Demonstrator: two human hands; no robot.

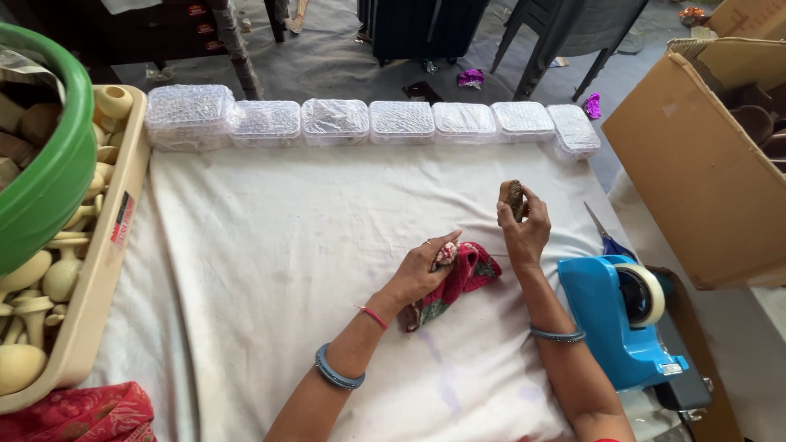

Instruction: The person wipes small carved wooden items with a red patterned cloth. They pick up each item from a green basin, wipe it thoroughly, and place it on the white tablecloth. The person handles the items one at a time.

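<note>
Lining table edge: bubble-wrapped packages (401,121)

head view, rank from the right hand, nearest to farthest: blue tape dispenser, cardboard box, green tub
1. Blue tape dispenser: just below and to the right of the right hand.
2. Cardboard box: farther right, at the table's edge.
3. Green tub: far left, across the white cloth.
</note>
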